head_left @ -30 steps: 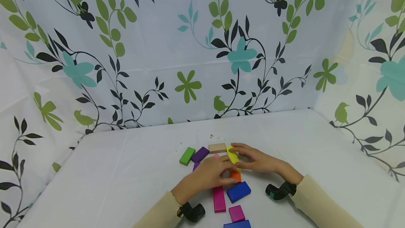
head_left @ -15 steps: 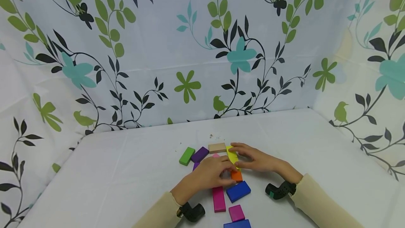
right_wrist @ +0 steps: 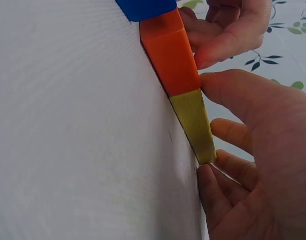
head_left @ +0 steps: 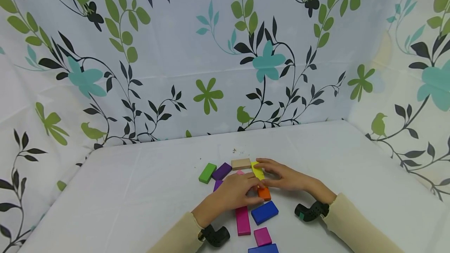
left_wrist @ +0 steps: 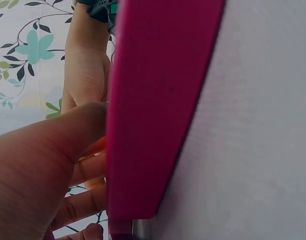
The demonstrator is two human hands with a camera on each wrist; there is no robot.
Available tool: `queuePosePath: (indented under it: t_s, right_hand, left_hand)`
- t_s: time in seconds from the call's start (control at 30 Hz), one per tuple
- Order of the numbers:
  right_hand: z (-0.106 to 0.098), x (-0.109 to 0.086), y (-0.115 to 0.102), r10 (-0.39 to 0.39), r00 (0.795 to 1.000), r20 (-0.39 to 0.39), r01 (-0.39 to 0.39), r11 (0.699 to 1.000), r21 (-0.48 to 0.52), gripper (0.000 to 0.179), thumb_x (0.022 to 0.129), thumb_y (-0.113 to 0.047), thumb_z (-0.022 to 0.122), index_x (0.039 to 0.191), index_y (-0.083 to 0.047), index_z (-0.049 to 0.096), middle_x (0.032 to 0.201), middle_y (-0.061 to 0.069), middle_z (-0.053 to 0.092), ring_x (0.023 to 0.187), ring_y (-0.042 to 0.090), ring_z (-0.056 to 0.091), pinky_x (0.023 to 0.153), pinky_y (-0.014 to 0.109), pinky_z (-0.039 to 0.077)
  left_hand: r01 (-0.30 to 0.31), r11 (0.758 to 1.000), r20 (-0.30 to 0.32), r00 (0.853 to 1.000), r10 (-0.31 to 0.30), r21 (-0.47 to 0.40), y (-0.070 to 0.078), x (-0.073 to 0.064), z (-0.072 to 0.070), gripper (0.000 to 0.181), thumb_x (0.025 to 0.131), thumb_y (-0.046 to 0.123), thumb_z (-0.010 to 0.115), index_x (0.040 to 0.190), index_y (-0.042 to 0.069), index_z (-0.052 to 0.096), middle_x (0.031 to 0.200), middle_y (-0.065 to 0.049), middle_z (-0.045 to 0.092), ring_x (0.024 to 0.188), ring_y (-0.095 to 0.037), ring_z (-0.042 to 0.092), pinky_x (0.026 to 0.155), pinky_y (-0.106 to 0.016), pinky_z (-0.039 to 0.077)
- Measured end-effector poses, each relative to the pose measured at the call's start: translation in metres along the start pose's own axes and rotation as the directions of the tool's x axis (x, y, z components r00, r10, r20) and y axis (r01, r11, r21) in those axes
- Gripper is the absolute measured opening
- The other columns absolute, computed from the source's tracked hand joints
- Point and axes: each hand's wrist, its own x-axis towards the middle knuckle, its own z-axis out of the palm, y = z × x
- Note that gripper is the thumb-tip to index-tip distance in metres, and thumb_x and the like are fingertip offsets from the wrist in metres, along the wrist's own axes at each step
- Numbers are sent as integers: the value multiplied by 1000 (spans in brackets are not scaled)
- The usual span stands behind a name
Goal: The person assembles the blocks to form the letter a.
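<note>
My left hand reaches over the blocks, its thumb and index finger at the two ends of a small orange block. Across from it, my right hand holds a yellow block lengthwise between thumb and fingers. In the right wrist view, the yellow block meets the orange block end to end, and the right thumb lies at their joint. A long magenta block lies below the left hand and fills much of the left wrist view. Part of the layout is hidden under the left hand.
Green, purple and tan blocks line the far side. Nearer lie a blue block, a small magenta block and another blue block cut by the frame edge. A patterned curtain hangs behind the white table.
The orange block has shifted slightly right and away, toward the yellow block, with the left fingers on it. The right hand stays in place on the yellow block.
</note>
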Motion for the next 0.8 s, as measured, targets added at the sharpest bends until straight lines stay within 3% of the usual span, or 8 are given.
queuePosePath:
  t_s: [0.2,0.33,0.53,0.7,0.8]
  right_hand:
    - [0,0,0,-7,1000,-1,7,1000,-8,54,97,-26,60,143,-4,45,156,22,27,134,47,39,105,61,33]
    - [0,1,-1,-10,1000,-3,10,1000,-7,53,97,-26,60,143,-5,45,155,22,28,135,47,38,105,62,33]
    - [-1,1,-1,4,1000,-2,-5,1000,-19,52,97,-27,60,143,-7,46,156,20,29,138,45,34,106,62,31]
    - [-1,2,0,18,1000,2,-18,1000,-7,52,97,-28,60,142,-6,47,156,20,28,135,46,38,106,60,32]
    - [-1,1,0,20,1000,3,-20,1000,0,52,97,-28,60,142,-6,47,156,21,28,134,46,40,106,60,33]
  left_hand:
    - [6,1000,2,1000,-6,-4,-1,1,2,33,90,42,68,114,19,69,110,8,67,92,-2,59,76,-13,44]
    - [24,998,-5,1000,-24,-58,-2,-2,-1,31,91,39,67,114,18,69,110,6,64,85,-3,56,72,-11,43]
    - [55,994,-35,998,-58,-97,-6,-7,-4,23,94,31,65,110,15,70,102,4,59,83,-3,54,72,-10,44]
    - [73,987,-23,997,-77,-141,-9,-10,-6,20,95,28,65,108,15,70,100,4,59,84,-3,55,75,-12,46]
    - [55,990,-37,997,-61,-133,-12,-11,-7,19,95,28,64,108,15,70,98,5,59,84,-3,56,75,-13,46]
